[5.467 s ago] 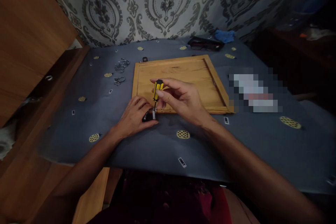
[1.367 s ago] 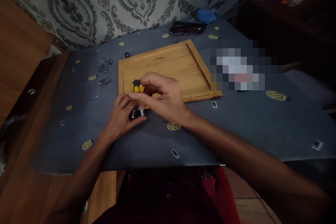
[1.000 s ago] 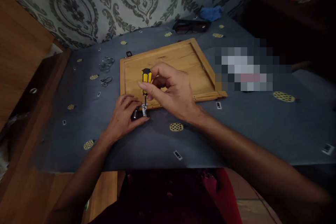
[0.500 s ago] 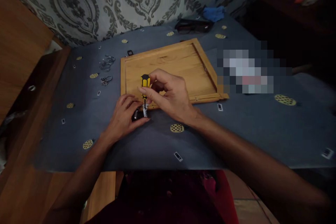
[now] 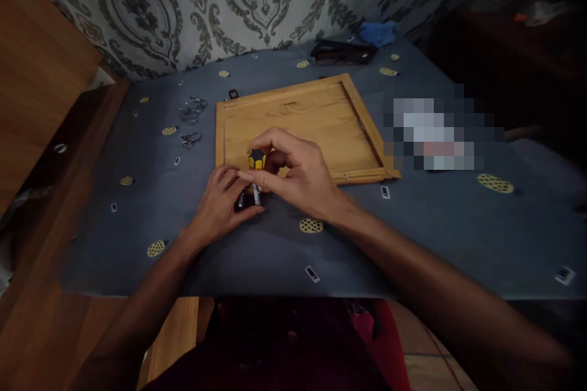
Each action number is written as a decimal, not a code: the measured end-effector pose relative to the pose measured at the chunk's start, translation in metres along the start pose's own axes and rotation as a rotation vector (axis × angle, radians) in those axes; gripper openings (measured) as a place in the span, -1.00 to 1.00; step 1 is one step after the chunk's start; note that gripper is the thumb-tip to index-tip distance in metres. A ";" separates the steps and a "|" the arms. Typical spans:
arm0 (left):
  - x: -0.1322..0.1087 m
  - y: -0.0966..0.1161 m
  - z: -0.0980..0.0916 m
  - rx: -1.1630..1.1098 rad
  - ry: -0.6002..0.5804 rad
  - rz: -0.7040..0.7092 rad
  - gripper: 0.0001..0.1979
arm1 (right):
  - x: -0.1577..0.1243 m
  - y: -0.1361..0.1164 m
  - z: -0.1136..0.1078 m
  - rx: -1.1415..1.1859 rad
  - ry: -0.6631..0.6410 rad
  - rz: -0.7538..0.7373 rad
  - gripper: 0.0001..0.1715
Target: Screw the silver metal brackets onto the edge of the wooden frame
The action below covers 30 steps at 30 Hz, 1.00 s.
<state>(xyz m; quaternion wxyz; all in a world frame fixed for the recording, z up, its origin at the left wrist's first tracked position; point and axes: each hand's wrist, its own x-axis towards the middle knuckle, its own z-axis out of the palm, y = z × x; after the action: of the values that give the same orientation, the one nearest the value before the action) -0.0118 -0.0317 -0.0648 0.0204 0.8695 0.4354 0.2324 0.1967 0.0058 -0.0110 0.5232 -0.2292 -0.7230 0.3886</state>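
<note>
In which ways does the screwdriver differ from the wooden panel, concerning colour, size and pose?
Colour: the screwdriver has a yellow and black handle; the wooden panel is golden brown.
Size: the screwdriver is small, the wooden panel much larger.
Pose: the screwdriver is held roughly upright in the right hand; the wooden panel lies flat.
Shared: the right hand partly hides both.

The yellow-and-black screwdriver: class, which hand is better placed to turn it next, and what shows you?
Right, most likely. The right hand has its thumb and fingers around the screwdriver, while the left hand seems busy steadying the metal fitting at the near edge of the wooden panel.
</note>
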 end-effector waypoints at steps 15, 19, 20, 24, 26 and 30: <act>0.000 -0.001 0.000 -0.042 -0.029 -0.041 -0.52 | 0.001 -0.004 -0.003 -0.127 0.049 -0.151 -0.51; 0.001 0.001 -0.002 -0.048 -0.023 -0.030 -0.56 | 0.001 -0.009 -0.006 -0.121 0.198 0.000 -0.52; 0.002 0.001 -0.002 -0.051 -0.015 -0.028 -0.57 | 0.001 -0.009 -0.007 -0.123 0.203 0.026 -0.50; 0.002 0.000 -0.002 -0.049 -0.026 -0.036 -0.57 | 0.003 -0.005 -0.008 -0.167 0.124 -0.003 -0.46; 0.002 -0.001 -0.002 -0.044 -0.045 -0.042 -0.56 | 0.003 -0.004 -0.007 -0.196 0.080 -0.055 -0.48; 0.002 -0.002 -0.003 -0.047 -0.062 -0.034 -0.54 | 0.002 -0.001 -0.006 -0.219 0.044 -0.119 -0.54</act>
<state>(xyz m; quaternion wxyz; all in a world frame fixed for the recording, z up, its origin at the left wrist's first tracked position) -0.0135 -0.0295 -0.0622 0.0582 0.8679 0.4440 0.2153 0.2013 0.0088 -0.0078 0.5328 -0.2503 -0.7619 0.2704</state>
